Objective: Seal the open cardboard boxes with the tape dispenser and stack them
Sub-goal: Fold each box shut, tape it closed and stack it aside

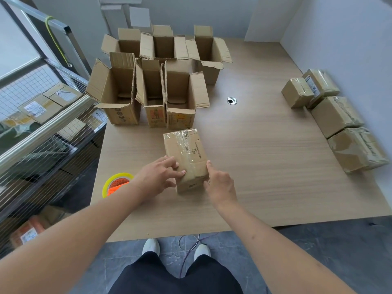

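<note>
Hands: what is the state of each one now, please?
Left hand: grips the taped box at its near left edge.
Right hand: grips the same box's near right corner.

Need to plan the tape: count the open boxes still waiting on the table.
6 open boxes: back row left, middle, right; front row left, middle, right. None seems hidden behind them.
</note>
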`<state>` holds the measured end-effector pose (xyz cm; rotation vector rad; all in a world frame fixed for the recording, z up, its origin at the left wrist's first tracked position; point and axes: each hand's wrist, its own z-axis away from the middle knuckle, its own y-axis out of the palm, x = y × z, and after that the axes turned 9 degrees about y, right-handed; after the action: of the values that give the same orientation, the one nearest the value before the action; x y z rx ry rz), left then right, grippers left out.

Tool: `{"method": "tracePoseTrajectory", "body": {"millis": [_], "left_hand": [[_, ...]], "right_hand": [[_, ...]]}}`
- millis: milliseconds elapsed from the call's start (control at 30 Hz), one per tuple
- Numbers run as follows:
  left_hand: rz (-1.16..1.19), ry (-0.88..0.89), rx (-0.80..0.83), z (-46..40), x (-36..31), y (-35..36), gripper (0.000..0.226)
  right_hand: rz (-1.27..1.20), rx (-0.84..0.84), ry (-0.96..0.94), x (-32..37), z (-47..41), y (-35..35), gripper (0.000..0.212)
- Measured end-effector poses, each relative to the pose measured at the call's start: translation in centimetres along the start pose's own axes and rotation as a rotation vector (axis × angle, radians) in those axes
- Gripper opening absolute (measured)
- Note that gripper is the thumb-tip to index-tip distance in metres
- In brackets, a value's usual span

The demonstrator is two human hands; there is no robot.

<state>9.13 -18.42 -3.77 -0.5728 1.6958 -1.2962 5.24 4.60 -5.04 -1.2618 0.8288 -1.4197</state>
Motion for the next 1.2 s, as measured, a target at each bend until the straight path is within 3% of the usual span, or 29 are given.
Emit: {"method": "tracePoseTrajectory", "body": {"millis": [133,200,267,500,733,900,1200], "left_hand": [[0.050,-0.021,-0.016,-0.7,0.1,-1.7,0.027],[0.056,-0.009,-0.059,-1.1,-0.4,-1.5,0.027],[0.050,0.010,-0.083,-1.0,-0.5,-1.1,0.027],[0.121,-0.009,-0.055,0.5,1.1,-1.1,0.039],[0.056,0.054,-0.042,1.8,1.8,-0.1,0.052],[-0.065,-0.126,0.093,2.3,3.4,0.5,0.072],[-0.039,-0.157,0.161,2.7,3.5,0.6,0.079]], "right_hand": [[0.000,0.100,-0.017,0.5,0.0,-0.6,0.109],[0.064,0.071,-0.064,1.1,0.2,-0.2,0.127],[0.085,0.032,-0.137,2.1,0.4,0.6,0.132],[0.154,-0.060,-0.137,4.5,0.3,2.7,0.101],[0.184,-0.142,-0.129,5.0,0.8,3.6,0.095],[0.231,-0.058,-0.104,4.7,0.2,2.9,0.106],[0.351,-0.071,-0.055,7.1,0.2,3.3,0.092]]}}
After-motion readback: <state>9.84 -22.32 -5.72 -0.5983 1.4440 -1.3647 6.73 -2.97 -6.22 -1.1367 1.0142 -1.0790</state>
